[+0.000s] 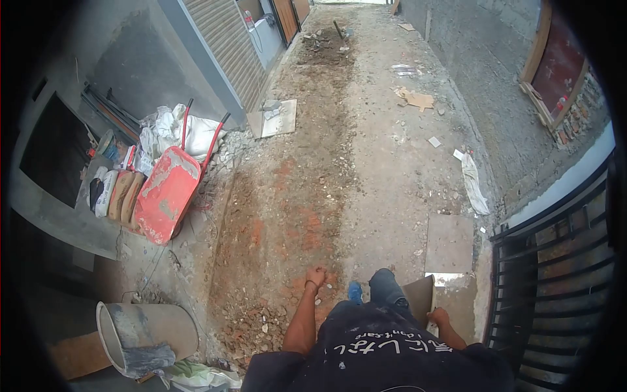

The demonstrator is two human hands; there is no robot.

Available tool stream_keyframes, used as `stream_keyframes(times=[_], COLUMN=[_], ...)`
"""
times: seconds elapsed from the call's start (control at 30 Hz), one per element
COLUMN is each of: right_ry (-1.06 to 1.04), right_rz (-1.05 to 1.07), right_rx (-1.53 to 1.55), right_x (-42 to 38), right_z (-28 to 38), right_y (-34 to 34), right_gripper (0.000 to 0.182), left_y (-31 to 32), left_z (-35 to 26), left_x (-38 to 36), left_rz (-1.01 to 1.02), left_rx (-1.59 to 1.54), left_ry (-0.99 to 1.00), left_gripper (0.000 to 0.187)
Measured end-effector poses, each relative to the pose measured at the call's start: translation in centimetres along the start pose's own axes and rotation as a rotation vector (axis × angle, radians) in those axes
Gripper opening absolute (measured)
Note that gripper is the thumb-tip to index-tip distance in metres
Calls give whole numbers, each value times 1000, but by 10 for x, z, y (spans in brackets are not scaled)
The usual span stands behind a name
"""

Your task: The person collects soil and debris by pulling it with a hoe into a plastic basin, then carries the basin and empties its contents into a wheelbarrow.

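Observation:
My right hand (439, 317) is closed on the pale edge of a flat brown board (418, 295), which is tilted beside my right leg. The lower part of the board is hidden behind my body. My left hand (316, 276) hangs over the dirt ground in front of me, fingers curled in, and nothing shows in it. A thin band circles that wrist. Just past the brown board, a flat grey square panel (449, 243) lies on the ground near the black barred gate (548, 261).
A red wheelbarrow (168, 193) leans at left beside stacked sacks (117, 193). A grey drum (157, 330) lies tipped at lower left, near rubble (251, 333). A white sack (471, 183) and cardboard (417, 98) lie along the right wall.

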State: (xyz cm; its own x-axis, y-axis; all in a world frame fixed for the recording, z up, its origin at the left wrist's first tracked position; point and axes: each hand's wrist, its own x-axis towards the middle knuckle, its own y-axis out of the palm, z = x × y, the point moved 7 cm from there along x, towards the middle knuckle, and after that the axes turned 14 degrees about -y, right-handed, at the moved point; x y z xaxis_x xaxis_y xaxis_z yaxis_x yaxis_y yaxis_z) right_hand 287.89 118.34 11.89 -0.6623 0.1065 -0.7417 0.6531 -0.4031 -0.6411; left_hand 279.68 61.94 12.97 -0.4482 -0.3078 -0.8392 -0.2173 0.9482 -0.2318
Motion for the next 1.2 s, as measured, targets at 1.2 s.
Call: stream_keyframes(times=[1.2], right_ry=[-594], right_rz=[-479], right_rx=[-314], right_x=[574], right_z=[526], right_y=[-604], right_gripper=[26], left_y=[41], left_z=[-382], left_x=[253], left_rz=[-125], left_rx=[-446], left_ry=[-523], left_gripper=[25])
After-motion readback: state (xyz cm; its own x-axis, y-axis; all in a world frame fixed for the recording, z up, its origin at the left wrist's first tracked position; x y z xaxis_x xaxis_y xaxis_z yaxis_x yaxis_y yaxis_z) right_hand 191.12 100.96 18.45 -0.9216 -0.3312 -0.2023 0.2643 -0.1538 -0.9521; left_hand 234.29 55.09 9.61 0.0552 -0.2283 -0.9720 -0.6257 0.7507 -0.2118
